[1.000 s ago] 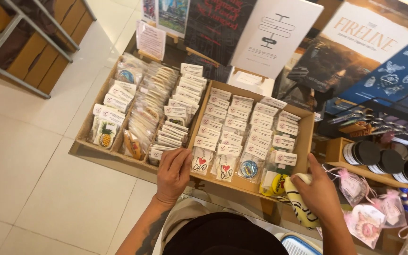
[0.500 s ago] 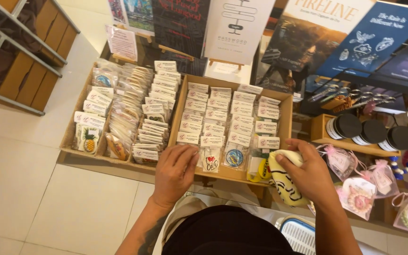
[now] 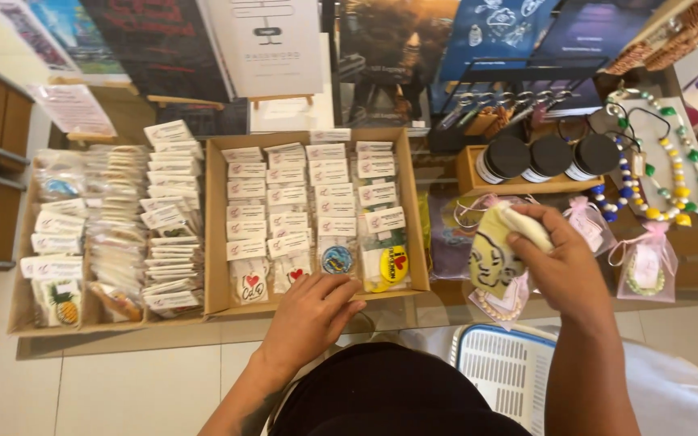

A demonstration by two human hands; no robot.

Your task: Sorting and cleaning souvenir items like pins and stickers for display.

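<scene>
Left hand lies flat, fingers loosely spread, on the front edge of the box of packets. Right hand pinches a yellow pouch, lifted above the table. Pouch not yet set down; packets stand in ordered rows.

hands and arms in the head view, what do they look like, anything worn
Both are bare: the left hand and right hand show no gloves, rings or watch, and neither forearm has a sleeve. The left forearm carries a dark tattoo near the bottom edge. No markings show on the right forearm.
</scene>
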